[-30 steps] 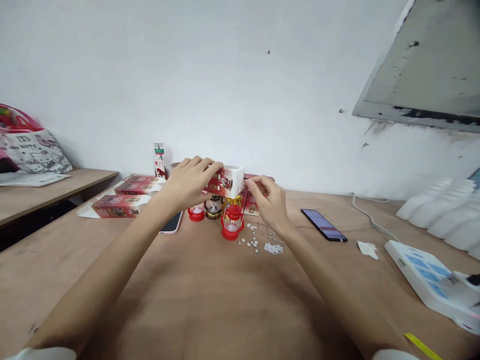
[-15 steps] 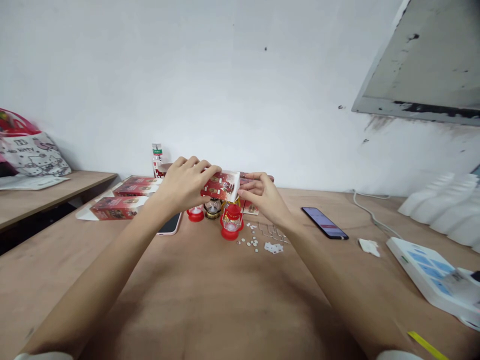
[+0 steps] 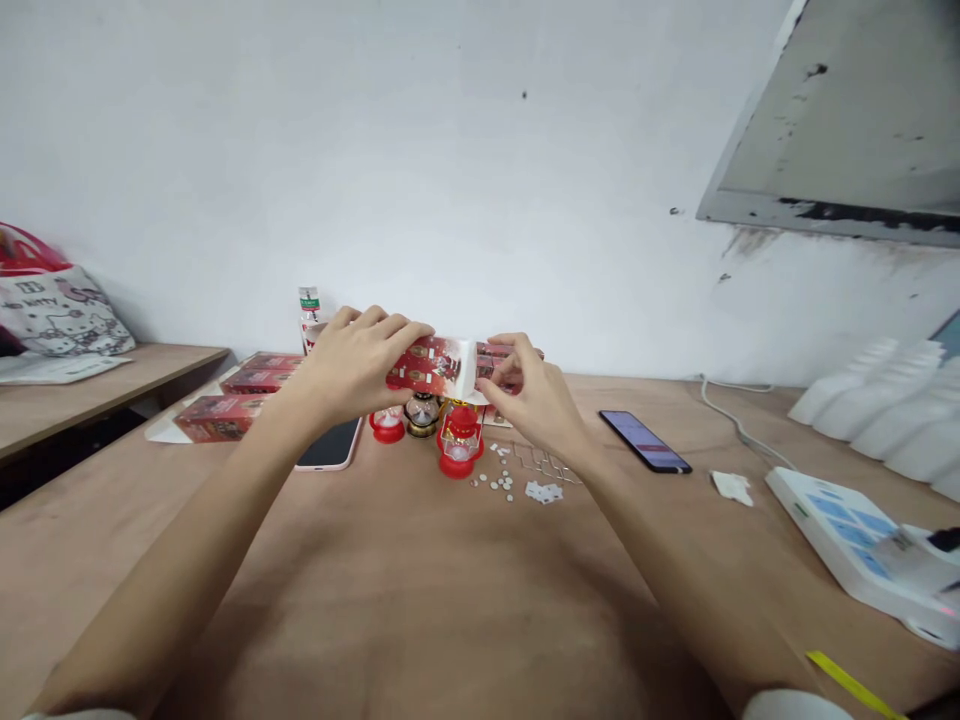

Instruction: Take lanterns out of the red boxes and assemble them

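Red-and-white rectangular cardboard box (image 3: 426, 366) is hanging above the brown wooden tabletop (image 3: 450, 590), your left hand (image 3: 358, 362) clasping it; your right hand (image 3: 534, 398) is curling at its white end (image 3: 466, 370), grip impossible to tell.

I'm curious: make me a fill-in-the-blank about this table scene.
The person's left hand grips a red printed cardboard box; its end by the right hand is coloured ____.
The frontmost round-based red lantern stands ____, not toppled.
The black rectangular phone lies with its screen facing ____.
Missing words: white; upright; up.
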Demonstrator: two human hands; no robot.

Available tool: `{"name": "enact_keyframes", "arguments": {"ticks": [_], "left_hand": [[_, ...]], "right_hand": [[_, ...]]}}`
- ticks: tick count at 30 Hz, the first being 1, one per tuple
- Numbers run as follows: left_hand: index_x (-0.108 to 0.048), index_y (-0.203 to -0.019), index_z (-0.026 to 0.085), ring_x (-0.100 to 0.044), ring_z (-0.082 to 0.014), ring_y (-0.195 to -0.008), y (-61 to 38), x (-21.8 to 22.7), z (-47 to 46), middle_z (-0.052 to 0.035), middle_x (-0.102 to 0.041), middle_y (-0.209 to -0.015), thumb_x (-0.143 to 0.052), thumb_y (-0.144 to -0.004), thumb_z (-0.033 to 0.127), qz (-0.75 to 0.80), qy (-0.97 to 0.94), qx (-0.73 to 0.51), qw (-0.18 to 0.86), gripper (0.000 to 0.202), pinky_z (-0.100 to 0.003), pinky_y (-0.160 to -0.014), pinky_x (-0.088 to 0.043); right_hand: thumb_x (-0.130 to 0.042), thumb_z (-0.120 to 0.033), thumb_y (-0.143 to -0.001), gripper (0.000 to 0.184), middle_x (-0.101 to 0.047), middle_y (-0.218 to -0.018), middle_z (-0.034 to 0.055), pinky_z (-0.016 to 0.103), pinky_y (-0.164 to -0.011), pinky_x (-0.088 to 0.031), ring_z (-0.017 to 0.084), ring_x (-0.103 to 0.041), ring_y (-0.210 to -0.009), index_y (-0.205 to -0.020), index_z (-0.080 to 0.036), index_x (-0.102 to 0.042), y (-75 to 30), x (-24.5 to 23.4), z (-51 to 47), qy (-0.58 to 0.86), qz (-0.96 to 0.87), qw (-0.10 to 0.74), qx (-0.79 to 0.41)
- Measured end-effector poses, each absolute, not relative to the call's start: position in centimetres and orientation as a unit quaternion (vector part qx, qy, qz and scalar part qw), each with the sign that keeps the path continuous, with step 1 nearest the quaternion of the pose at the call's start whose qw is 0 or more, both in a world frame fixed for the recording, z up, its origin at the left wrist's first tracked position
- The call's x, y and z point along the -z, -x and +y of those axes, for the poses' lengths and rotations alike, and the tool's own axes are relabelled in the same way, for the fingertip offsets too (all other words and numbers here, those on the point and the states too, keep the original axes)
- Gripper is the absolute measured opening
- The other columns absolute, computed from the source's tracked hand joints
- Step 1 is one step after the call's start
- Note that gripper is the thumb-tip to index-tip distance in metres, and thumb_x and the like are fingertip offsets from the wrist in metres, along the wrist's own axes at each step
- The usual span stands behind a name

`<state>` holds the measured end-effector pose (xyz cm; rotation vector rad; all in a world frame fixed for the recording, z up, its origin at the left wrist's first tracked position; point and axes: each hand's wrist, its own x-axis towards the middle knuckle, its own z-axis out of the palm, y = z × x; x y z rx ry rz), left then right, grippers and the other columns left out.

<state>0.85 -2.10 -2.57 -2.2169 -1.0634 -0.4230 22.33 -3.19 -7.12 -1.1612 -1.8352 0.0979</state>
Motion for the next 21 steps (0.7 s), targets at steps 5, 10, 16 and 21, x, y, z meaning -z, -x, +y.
{"name": "enact_keyframes", "arguments": {"ticks": [5, 10, 16, 21], "left_hand": [[-0.044, -0.124, 0.025, -0.05, -0.0279, -0.106, -0.8, 2.7, -2.0, -0.0072, -0.06, -0.117, -0.057, -0.076, 0.033, -0.383, 0.86, 0.159, 0.297, 0.05, -0.039, -0.086, -0.034], [-0.045, -0.122, 0.026, -0.051, -0.0266, -0.103, -0.6, 2.7, -2.0, -0.0055, -0.061, -0.112, -0.056, -0.075, 0.037, -0.361, 0.886, 0.153, 0.246, 0.05, -0.037, -0.086, -0.034], [-0.047, -0.119, 0.024, -0.056, -0.0226, -0.091, -0.6, 2.0, -3.2, -0.0045, -0.062, -0.104, -0.056, -0.072, 0.033, -0.363, 0.916, 0.108, 0.134, 0.049, -0.031, -0.077, -0.039], [-0.049, -0.113, 0.023, -0.058, -0.0208, -0.083, -0.6, 1.4, -3.8, -0.004, -0.064, -0.097, -0.057, -0.071, 0.034, -0.381, 0.912, 0.091, 0.123, 0.044, -0.028, -0.069, -0.039]], "right_hand": [[-0.053, -0.016, -0.076, 0.04, -0.06, -0.11, 0.0061, 0.038, -0.087, -0.043, 0.022, -0.054, -0.103, -0.116, -0.023, -0.051, -23.0, 6.5, -3.4, 0.387, -0.823, 0.41, 0.077], [-0.052, -0.017, -0.079, 0.029, -0.06, -0.108, 0.0085, 0.036, -0.084, -0.046, 0.021, -0.056, -0.101, -0.108, -0.019, -0.055, -23.5, 6.1, -3.8, 0.346, -0.844, 0.387, 0.133], [-0.051, -0.02, -0.079, 0.021, -0.066, -0.087, 0.0075, 0.031, -0.067, -0.048, 0.017, -0.061, -0.079, -0.097, -0.015, -0.059, -23.9, 6.0, -4.2, 0.288, -0.865, 0.355, 0.205], [-0.046, -0.012, -0.078, 0.032, -0.069, -0.082, 0.0034, 0.024, -0.058, -0.046, 0.011, -0.059, -0.066, -0.107, -0.014, -0.059, -24.0, 5.6, -5.3, 0.257, -0.882, 0.358, 0.168]]}}
